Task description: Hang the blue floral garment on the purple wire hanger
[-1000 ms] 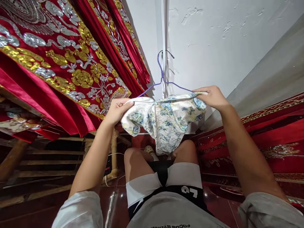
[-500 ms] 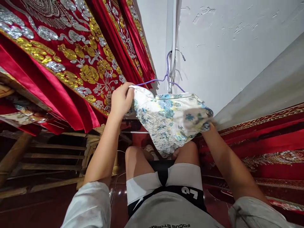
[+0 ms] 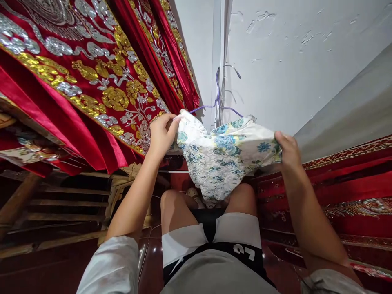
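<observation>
A white garment with blue and yellow flowers (image 3: pixel 220 163), gathered across its middle, hangs on a purple hanger (image 3: pixel 206 107) in front of me. The hanger's hook points up by the wall corner, and cloth covers its lower part. My left hand (image 3: pixel 163 132) pinches the garment's left shoulder edge between thumb and fingers. On the other side my right hand (image 3: pixel 289 150) grips the right sleeve edge, thumb on top and the other fingers partly hidden. The cloth is spread between both hands, and its lower end falls between my knees.
Red cloth with gold and silver sequins (image 3: pixel 116 98) hangs at the left. Below it stands a bamboo chair (image 3: pixel 67 202). A white wall (image 3: pixel 275 61) rises ahead, with another red embroidered cloth (image 3: pixel 346 192) along the right. A light clog (image 3: pixel 192 192) shows beneath the garment.
My right hand has moved outward to the right and now holds the sleeve edge, stretching the cloth flatter. My left hand and the garment's left shoulder have shifted slightly right.
</observation>
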Tool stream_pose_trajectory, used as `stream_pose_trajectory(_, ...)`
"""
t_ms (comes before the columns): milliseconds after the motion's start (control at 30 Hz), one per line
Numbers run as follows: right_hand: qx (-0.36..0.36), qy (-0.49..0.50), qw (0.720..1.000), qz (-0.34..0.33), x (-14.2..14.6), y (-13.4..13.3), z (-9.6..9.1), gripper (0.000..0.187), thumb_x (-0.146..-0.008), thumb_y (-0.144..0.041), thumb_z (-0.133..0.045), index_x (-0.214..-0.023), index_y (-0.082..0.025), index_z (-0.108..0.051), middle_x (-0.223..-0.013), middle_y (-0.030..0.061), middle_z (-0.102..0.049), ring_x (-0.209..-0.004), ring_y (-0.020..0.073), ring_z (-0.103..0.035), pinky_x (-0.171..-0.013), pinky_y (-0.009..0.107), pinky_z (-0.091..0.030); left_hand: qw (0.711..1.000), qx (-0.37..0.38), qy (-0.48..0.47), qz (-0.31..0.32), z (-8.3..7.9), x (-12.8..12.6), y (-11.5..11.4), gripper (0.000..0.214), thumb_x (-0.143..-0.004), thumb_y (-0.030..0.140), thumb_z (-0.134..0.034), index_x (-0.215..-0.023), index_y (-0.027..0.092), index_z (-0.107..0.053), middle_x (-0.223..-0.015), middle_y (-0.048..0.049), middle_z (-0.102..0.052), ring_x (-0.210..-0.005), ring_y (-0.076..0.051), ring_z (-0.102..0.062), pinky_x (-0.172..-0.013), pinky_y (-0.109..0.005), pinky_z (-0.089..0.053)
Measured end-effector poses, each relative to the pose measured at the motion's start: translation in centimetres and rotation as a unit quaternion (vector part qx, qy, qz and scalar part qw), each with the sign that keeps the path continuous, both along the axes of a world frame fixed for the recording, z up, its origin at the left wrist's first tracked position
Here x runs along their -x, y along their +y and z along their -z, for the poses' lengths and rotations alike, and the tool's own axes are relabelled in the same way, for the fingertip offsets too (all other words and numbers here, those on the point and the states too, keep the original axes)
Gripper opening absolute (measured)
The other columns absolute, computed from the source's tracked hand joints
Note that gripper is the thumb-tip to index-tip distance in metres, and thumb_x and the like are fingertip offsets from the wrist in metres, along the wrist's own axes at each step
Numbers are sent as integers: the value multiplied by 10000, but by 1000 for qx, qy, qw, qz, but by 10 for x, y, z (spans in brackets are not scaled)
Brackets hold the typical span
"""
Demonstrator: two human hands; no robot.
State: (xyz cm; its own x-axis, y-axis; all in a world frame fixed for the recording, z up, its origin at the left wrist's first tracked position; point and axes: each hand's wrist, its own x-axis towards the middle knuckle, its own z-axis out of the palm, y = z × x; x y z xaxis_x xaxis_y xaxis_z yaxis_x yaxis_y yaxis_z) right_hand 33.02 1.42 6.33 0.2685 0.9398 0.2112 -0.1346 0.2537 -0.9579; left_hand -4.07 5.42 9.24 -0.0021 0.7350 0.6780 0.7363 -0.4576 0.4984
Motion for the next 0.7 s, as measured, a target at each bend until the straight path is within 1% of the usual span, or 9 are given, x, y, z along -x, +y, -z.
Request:
stream_pose_trajectory(67, -24, -12, 999, 31, -3, -4, -12, 438, -773, -629, -766, -723, -239, -573, -645, 11, -591, -802, 260, -704, -646, 355, -578, 1000, -17, 9, 6, -14, -9, 3, 223, -981, 363, -566, -966, 191, -708, -929, -60, -739, -820, -182, -628, -784, -302, -467)
stream_pose_trajectory(133, -45, -16, 997, 64, -1, -5, -23, 417, -831, -618, -714, -722, -248, -556, -656, 16, -568, -804, 253, -695, -652, 359, -575, 999, -22, 24, 14, -27, -21, 6, 222, -986, 359, -560, -994, 196, -712, -960, -67, -741, -848, -190, -633, -814, -313, -471)
stream_pose_trajectory(200, -48, -10, 995, 92, 4, -5, -32, 423, -841, -621, -701, -711, -253, -537, -673, 23, -552, -823, 254, -684, -657, 361, -570, 999, -28, 35, 17, -36, -29, 7, 223, -990, 367, -559, -1001, 204, -712, -967, -71, -736, -861, -200, -631, -827, -327, -469)
stream_pose_trajectory(300, -29, -7, 994, 101, 17, -1, -39, 422, -830, -633, -705, -756, -245, -557, -714, 30, -558, -828, 251, -668, -653, 360, -552, 999, -41, 29, 3, -37, -28, 9, 218, -994, 378, -552, -982, 220, -702, -964, -75, -722, -856, -210, -619, -821, -338, -463)
stream_pose_trajectory(400, -21, -34, 997, 70, 34, 3, -42, 425, -853, -643, -675, -870, -225, -601, -763, 35, -593, -825, 237, -660, -668, 350, -535, 999, -42, 6, -22, -27, -12, 11, 225, -1003, 391, -534, -918, 224, -658, -895, -62, -677, -818, -205, -590, -793, -332, -456)
stream_pose_trajectory(467, -39, -69, 997, 25, 46, 1, -44, 437, -873, -646, -653, -874, -212, -612, -762, 27, -593, -797, 211, -641, -666, 325, -517, 998, -40, -5, -40, -14, 2, 12, 256, -999, 422, -543, -851, 220, -596, -825, -43, -611, -787, -200, -564, -779, -326, -449)
stream_pose_trajectory(567, -88, -145, 982, -81, 61, -14, -49, 447, -931, -608, -608, -755, -198, -598, -707, 4, -551, -695, 150, -565, -622, 273, -469, 998, -33, -9, -51, 11, 17, 13, 363, -978, 478, -568, -745, 217, -472, -748, -10, -501, -739, -182, -513, -760, -321, -436)
stream_pose_trajectory(633, -121, -187, 957, -183, 69, -33, -52, 444, -961, -579, -585, -747, -191, -622, -688, -6, -553, -639, 124, -520, -592, 254, -445, 997, -30, -30, -63, 30, 18, 10, 409, -991, 500, -533, -717, 217, -421, -717, 6, -458, -713, -168, -484, -751, -318, -435)
stream_pose_trajectory(700, -136, -217, 908, -331, 72, -53, -50, 425, -937, -597, -616, -859, -189, -702, -766, 13, -640, -677, 133, -566, -623, 260, -477, 994, -6, -84, -73, 47, 11, 3, 408, -1037, 490, -437, -743, 208, -452, -717, 6, -464, -720, -162, -493, -761, -320, -460)
